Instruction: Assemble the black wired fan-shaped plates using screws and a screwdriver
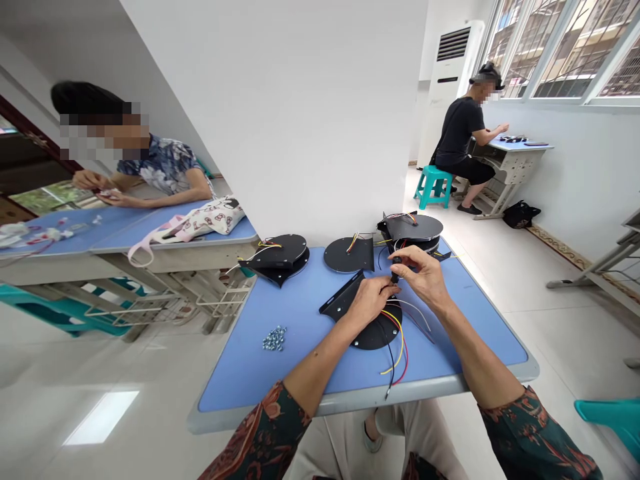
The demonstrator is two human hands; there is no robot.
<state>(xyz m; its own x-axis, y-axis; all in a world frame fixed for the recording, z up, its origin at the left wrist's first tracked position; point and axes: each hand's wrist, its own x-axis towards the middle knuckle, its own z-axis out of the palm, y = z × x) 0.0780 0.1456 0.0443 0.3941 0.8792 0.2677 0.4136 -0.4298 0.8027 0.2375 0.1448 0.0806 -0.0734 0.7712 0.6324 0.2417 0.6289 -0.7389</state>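
Head camera looks forward and down at the left hand [369,300] and right hand [420,273].

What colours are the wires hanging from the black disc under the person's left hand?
A yellow wire, a red wire and a black wire, clearest in the head view.

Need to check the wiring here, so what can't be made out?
From the head view:
- wire ends: covered by the left hand and right hand
- small black part: mostly hidden by fingers
- black disc: centre hidden by the left hand
- metal pile: pieces too small
- far desk items: too small
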